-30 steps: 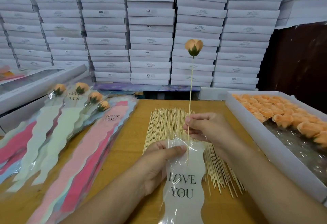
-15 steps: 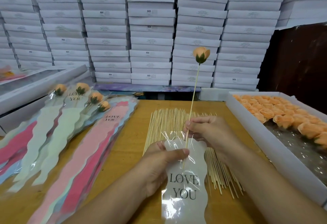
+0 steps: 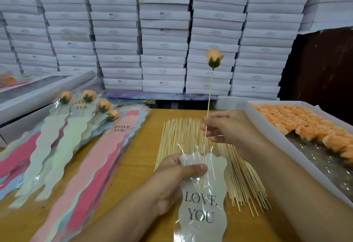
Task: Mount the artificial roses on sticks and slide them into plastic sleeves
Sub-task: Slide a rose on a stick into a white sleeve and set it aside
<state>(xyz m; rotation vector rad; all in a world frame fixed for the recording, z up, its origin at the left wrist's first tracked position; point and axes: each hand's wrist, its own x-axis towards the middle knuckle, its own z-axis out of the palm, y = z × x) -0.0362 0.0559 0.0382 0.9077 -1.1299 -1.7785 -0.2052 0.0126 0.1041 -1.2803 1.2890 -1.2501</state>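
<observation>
Partly cut off below, the clear "LOVE YOU" sleeve [image 3: 203, 201] is pinched at its top by the left hand [image 3: 172, 182]. Right hand [image 3: 227, 129] pinches the stick [image 3: 209, 96], peach rose [image 3: 214, 58] uppermost, its lower end inside the sleeve above the bench [image 3: 141, 146].

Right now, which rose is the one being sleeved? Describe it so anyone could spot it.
Start at the wooden table and its pile of bare sticks. Above that pile the right hand pinches one stick upright, its lower end inside the LOVE YOU sleeve gripped by the left hand. The rose tops that stick, alone in the air.
</observation>
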